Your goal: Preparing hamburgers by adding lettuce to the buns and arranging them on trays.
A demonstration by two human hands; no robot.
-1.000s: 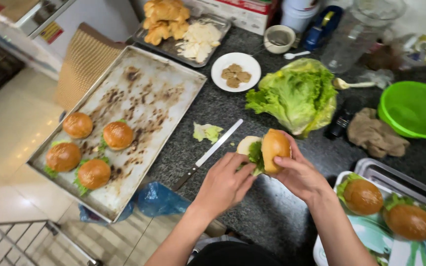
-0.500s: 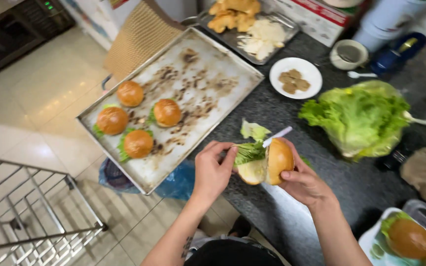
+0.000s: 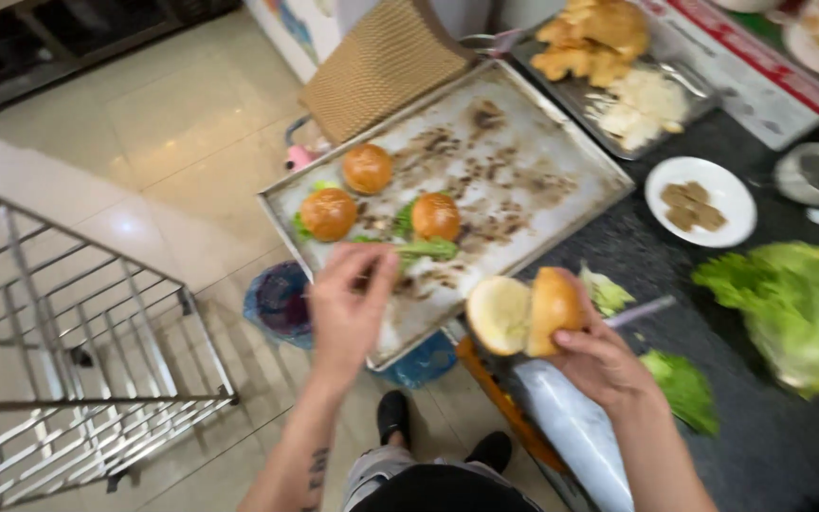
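the left hand [image 3: 348, 303] hovers over the near edge of the large, scorched rectangular metal baking tray [image 3: 523, 142], its fingertips pinched narrow on a ruffled piece of green lettuce [image 3: 424, 249] that lies on the tray just in front of a filled bun. the right hand [image 3: 599, 356] is off the tray's near right corner, above the dark speckled stone counter [image 3: 656, 275] — it grips an opened golden bun [image 3: 523, 311], the pale cut face of one half turned up and the browned half tilted beside it, fingers wrapped around the back. three assembled small round burgers with lettuce [image 3: 372, 194] sit on the tray's left part. beyond the tray's far right corner lies a smaller metal tray of fried pieces [image 3: 618, 66]; right of the big tray stands a white round plate with brown slices [image 3: 700, 199] — further right, a blurred head of green lettuce [image 3: 789, 313].
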